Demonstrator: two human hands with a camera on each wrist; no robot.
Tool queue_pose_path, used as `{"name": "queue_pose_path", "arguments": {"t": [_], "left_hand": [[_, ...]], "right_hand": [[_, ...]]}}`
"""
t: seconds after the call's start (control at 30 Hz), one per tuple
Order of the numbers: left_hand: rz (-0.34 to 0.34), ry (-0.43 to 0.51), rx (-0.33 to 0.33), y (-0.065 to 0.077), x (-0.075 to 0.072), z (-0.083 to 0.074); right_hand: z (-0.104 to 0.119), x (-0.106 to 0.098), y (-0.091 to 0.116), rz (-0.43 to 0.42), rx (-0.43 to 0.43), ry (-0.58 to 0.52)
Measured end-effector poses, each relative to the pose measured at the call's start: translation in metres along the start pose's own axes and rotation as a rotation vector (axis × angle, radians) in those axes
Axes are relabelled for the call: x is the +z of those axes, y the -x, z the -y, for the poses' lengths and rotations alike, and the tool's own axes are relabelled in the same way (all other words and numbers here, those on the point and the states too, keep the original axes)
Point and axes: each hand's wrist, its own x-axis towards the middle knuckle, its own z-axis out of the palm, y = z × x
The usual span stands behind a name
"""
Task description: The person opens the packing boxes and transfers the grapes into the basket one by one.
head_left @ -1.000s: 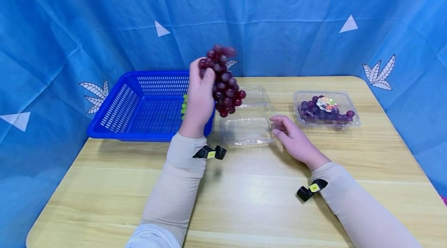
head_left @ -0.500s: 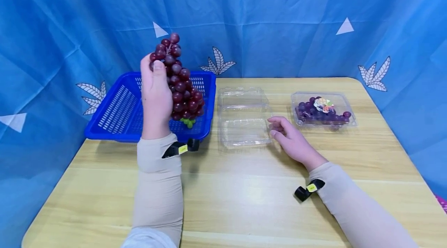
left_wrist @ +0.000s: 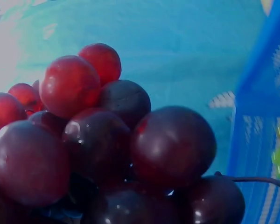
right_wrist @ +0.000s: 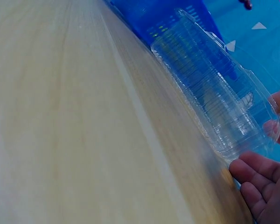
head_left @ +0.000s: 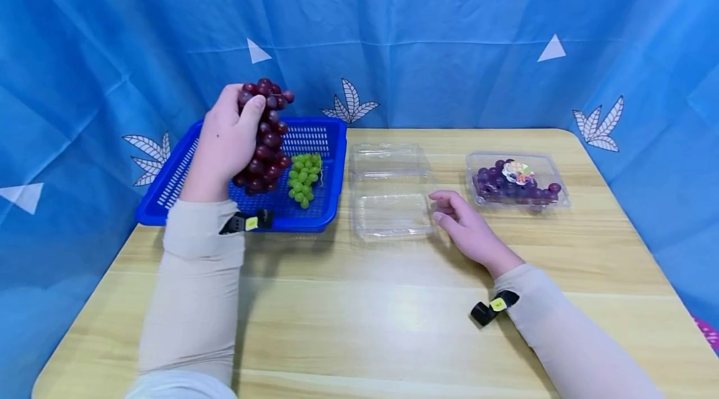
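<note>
My left hand (head_left: 227, 137) grips a bunch of dark red grapes (head_left: 268, 143), thumb across its upper part, above the blue plastic basket (head_left: 337, 174). Its grapes (left_wrist: 98, 140) fill much of the left wrist view. Inside the basket lies a smaller bunch of green grapes (head_left: 304, 180), right of the red bunch. My right hand (head_left: 469, 227) rests low over the table with loosely bent fingers, fingertips right at the right edge of an open clear plastic clamshell box (head_left: 391, 215). In the right wrist view the fingers (right_wrist: 252, 170) lie beside the end wall of this box (right_wrist: 214, 102).
A closed clear box (head_left: 556, 168) with dark purple grapes (head_left: 519, 183) and a round fruit sticker stands to the right. Wooden tabletop (head_left: 359, 324) stretches in front of these things. A blue curtain (head_left: 449, 43) hangs behind the table.
The left hand has carried the red grapes leftward from near the clamshell box to over the basket, uncovering the green bunch. My right hand has stayed at the box edge.
</note>
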Motion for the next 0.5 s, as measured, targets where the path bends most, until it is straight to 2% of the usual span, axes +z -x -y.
{"name": "queue_pose_path", "arguments": {"t": [0.1,0.27,0.4,0.5], "left_hand": [[0.066,-0.097,-0.046,-0.013,-0.009,0.006],[0.210,-0.316,-0.110,-0.034,-0.015,0.026],[0.340,-0.455,-0.128,-0.045,-0.015,0.040],[0.425,-0.507,-0.143,-0.051,-0.011,0.046]], "right_hand": [[-0.008,0.002,-0.002,-0.007,0.001,-0.003],[-0.009,0.003,-0.001,-0.014,0.002,-0.011],[-0.008,0.002,-0.001,-0.009,-0.002,-0.005],[-0.008,0.001,-0.001,-0.008,-0.001,-0.008]]}}
